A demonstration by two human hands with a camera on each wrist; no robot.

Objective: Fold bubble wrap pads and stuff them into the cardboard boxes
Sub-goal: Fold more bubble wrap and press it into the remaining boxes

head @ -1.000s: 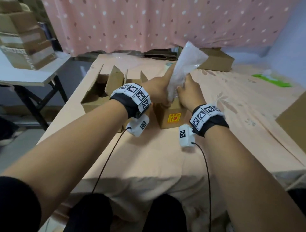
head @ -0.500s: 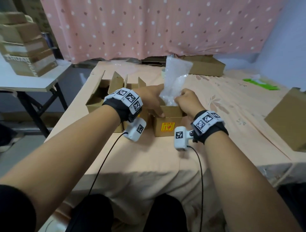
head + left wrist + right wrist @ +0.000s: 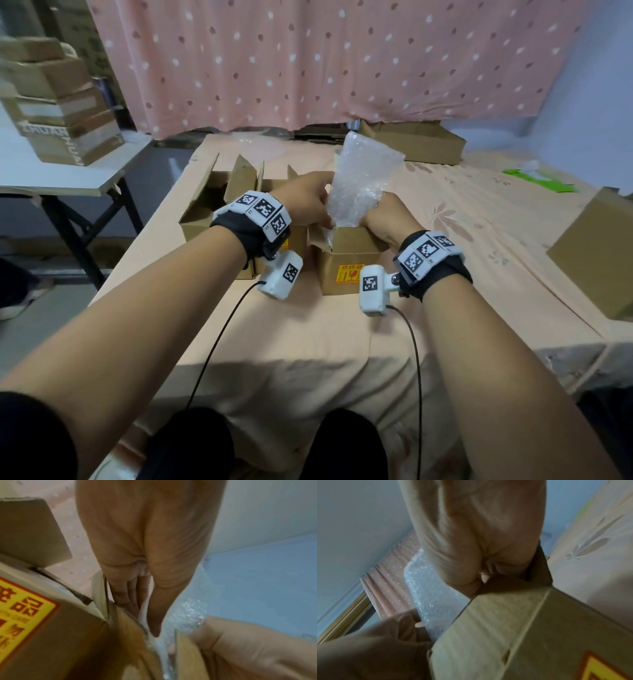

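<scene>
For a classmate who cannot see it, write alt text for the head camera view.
Two hands, the left hand and the right hand, push a folded bubble wrap pad upright into a small open cardboard box on a peach-clothed table. More open boxes stand to its left.

The lower end of the bubble wrap pad (image 3: 359,185) is hidden inside the small cardboard box (image 3: 346,263), so how deep it reaches cannot be told. The fingertips of the left hand (image 3: 305,202) and of the right hand (image 3: 387,219) are covered by the pad and the box rim in the head view; the grip of the right hand is not clear in any view. The red print on the yellow label (image 3: 349,274) is too small to read there, and in the left wrist view it is cut off by the edge. The inside of the open box (image 3: 212,209) on the left is dark. Both wrist views are blurred.
</scene>
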